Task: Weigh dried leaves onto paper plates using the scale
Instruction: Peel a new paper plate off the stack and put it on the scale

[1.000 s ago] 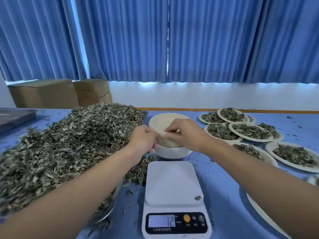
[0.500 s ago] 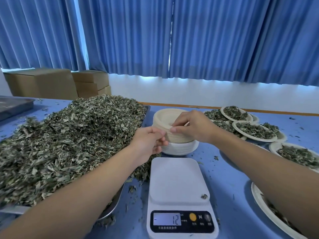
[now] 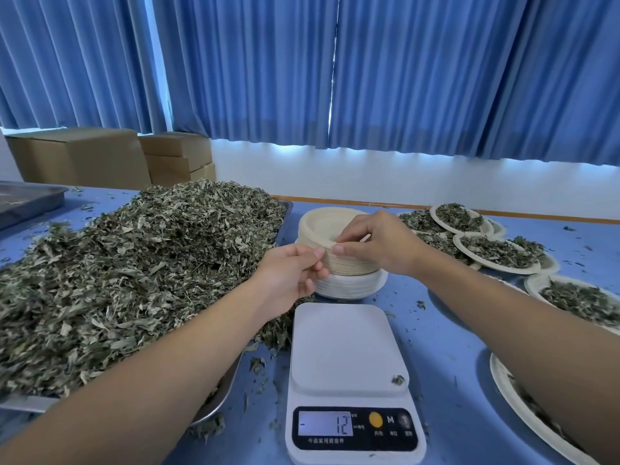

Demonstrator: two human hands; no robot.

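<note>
Left hand (image 3: 292, 273) fingers (image 3: 315, 255) are pinching the near rim of the paper plate stack (image 3: 322, 223) at mid-frame, and right hand (image 3: 379, 243) fingers are gripping the top plate's edge. The scale (image 3: 349, 357) is sitting just below, showing -12. The dried leaves (image 3: 134, 263) are heaping up at left, and the filled plates (image 3: 496, 250) are lying at right on the blue desk (image 3: 446, 347).

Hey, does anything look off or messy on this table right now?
Yes. The scale reads minus 12 with only a leaf scrap on its platform, and dried leaves have spilled over the tray onto the blue table beside it.
</note>
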